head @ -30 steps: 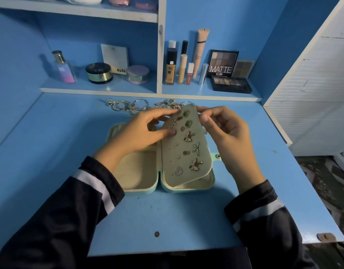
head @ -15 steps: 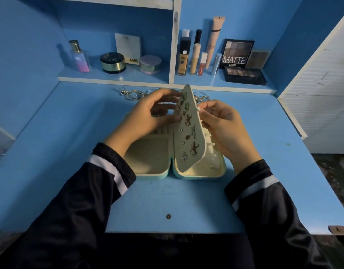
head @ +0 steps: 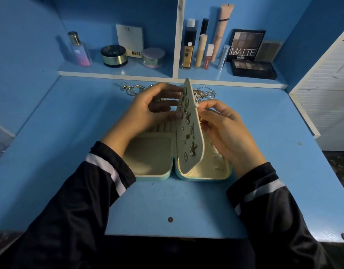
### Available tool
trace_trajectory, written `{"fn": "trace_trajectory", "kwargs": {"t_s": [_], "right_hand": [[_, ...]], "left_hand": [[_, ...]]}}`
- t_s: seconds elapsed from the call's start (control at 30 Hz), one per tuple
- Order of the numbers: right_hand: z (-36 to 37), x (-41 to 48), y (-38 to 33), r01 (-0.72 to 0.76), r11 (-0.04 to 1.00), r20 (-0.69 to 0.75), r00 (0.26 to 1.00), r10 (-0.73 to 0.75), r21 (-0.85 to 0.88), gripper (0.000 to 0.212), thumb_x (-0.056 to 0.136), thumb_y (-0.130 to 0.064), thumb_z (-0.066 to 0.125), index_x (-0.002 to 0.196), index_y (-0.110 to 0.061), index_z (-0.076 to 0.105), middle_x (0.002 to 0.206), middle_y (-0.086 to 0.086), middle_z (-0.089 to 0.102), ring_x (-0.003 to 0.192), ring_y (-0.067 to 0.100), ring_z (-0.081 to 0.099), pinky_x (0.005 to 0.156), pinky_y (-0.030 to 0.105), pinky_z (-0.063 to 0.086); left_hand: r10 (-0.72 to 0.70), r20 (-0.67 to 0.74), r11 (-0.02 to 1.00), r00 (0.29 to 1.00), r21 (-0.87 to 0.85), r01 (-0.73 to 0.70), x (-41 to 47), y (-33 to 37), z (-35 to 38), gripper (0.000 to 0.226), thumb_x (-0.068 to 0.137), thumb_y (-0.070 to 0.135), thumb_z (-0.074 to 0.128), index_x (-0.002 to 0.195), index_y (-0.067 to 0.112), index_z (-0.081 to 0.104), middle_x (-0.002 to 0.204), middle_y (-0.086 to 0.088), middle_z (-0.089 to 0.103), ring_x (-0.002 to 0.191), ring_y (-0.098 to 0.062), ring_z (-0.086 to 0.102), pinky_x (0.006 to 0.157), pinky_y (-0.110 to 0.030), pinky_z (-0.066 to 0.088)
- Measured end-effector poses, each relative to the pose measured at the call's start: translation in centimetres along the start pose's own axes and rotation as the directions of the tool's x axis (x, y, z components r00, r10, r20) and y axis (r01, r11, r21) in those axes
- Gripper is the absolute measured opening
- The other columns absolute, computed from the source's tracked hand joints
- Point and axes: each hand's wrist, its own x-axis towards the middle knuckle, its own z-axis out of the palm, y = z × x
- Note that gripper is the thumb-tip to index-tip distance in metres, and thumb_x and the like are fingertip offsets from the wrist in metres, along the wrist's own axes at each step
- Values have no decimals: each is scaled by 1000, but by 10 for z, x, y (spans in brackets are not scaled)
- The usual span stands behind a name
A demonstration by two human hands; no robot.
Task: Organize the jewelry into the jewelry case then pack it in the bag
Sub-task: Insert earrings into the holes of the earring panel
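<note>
A mint jewelry case [head: 155,176] lies open on the blue desk, its cream inside showing. Its earring panel [head: 188,133] stands nearly upright on the middle hinge, with several earrings pinned to its left face. My left hand [head: 148,111] pinches the panel's left face with thumb and fingers. My right hand [head: 223,125] is behind the panel's right side, fingertips at its edge near a small white piece; what they hold is hidden. Loose rings and chains [head: 132,89] lie behind the case, with more loose jewelry [head: 204,93] to the right.
The back shelf holds a perfume bottle [head: 79,49], round compacts [head: 114,56], upright makeup tubes [head: 203,45] and a MATTE eyeshadow palette [head: 247,53]. A white slatted panel [head: 330,90] borders the desk [head: 74,133] on the right. No bag is in view.
The earring panel has swung from lying tilted over the right half to standing almost upright. My right hand has moved behind it. The camera has tipped downward a little.
</note>
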Motion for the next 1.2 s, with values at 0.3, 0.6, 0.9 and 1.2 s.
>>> {"fn": "trace_trajectory", "kwargs": {"t_s": [0.3, 0.6, 0.9, 1.2], "right_hand": [[-1, 3, 1, -46, 997, 63, 997, 41, 69, 17, 91, 2, 52, 84, -9, 63, 80, 8, 63, 75, 17, 50, 76, 31, 39], [3, 1, 5, -32, 999, 69, 997, 30, 30, 6, 81, -4, 63, 85, -9, 64, 81, 9, 65, 74, 17, 55, 77, 33, 43], [2, 0, 7, -17, 1000, 55, 998, 17, -1, 6, 79, -8, 66, 84, -12, 66, 97, 23, 60, 91, 34, 49, 85, 46, 37], [5, -10, 11, -6, 1000, 77, 997, 8, -26, 7, 79, -13, 71, 84, -9, 68, 93, 19, 67, 88, 35, 55, 84, 45, 48]], "left_hand": [[-1, -12, 999, 1000, -45, 0, 1, -2, -1, 46, 67, 19, 79, 109, 24, 61, 106, 15, 70, 108, -8, 66, 89, -20, 51], [-3, -18, 999, 1000, -37, 3, 0, 1, 1, 44, 67, 16, 75, 108, 22, 58, 104, 19, 70, 107, -2, 65, 87, -17, 51], [-3, -6, 999, 1000, -51, 3, -1, 3, 3, 44, 67, 15, 73, 108, 22, 57, 109, 12, 66, 107, -1, 65, 87, -17, 51], [-7, 0, 999, 1000, -43, 7, -1, 0, 0, 49, 68, 18, 80, 110, 24, 58, 109, 12, 67, 108, -7, 66, 89, -22, 52]]}}
